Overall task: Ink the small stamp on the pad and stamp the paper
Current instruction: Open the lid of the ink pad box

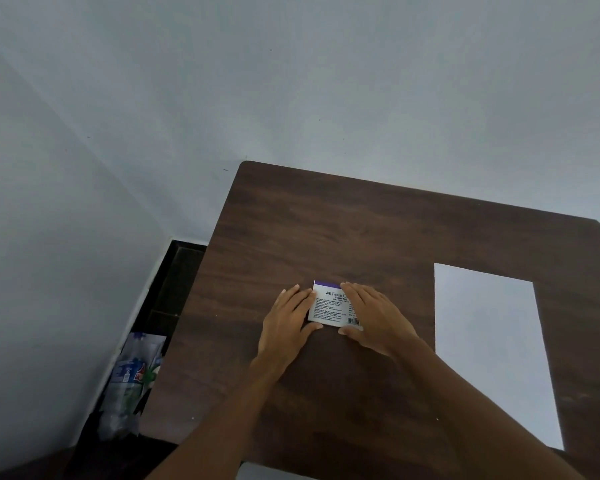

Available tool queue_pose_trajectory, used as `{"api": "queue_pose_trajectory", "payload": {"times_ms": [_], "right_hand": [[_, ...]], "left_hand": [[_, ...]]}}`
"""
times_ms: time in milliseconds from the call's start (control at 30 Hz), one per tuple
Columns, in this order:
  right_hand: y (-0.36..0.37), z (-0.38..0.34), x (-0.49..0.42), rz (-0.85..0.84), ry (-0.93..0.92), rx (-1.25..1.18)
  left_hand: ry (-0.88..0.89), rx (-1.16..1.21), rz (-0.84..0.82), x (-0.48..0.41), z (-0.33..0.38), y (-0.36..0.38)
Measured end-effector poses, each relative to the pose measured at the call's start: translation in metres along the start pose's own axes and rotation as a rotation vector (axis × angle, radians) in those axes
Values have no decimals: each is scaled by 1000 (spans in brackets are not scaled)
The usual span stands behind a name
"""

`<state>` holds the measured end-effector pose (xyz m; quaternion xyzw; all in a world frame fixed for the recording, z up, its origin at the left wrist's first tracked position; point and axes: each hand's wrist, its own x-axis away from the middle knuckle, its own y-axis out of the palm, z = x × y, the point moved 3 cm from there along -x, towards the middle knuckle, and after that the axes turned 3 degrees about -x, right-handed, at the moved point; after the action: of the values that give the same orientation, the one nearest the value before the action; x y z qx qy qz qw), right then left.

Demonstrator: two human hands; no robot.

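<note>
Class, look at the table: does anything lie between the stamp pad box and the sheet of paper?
Nothing visible does. Bare table separates the stamp pad box, held between the left hand and right hand, from the paper.

Your right hand [374, 315] covers the right part of the stamp pad box [329, 306], hiding the end of its brand name; its small print is too fine to read. The table [361, 230] runs off the right and bottom edges. Floor packaging [136, 379] is blurred.

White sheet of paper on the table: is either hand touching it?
No. Both the left hand and right hand rest on the stamp pad box, left of the white paper sheet.
</note>
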<state>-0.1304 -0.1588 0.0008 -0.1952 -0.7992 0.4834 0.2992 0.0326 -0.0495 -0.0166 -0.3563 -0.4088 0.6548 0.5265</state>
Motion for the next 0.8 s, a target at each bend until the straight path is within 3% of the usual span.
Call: {"api": "queue_pose_trajectory", "payload": {"times_ms": [233, 533, 800], "right_hand": [[-2, 2, -1, 6, -13, 2], [-26, 8, -8, -137, -30, -23], [-54, 18, -22, -116, -23, -252]], "left_hand": [[-108, 146, 4, 0, -2, 0], [-226, 236, -34, -2, 0, -3], [-285, 220, -10, 0, 1, -3]]}}
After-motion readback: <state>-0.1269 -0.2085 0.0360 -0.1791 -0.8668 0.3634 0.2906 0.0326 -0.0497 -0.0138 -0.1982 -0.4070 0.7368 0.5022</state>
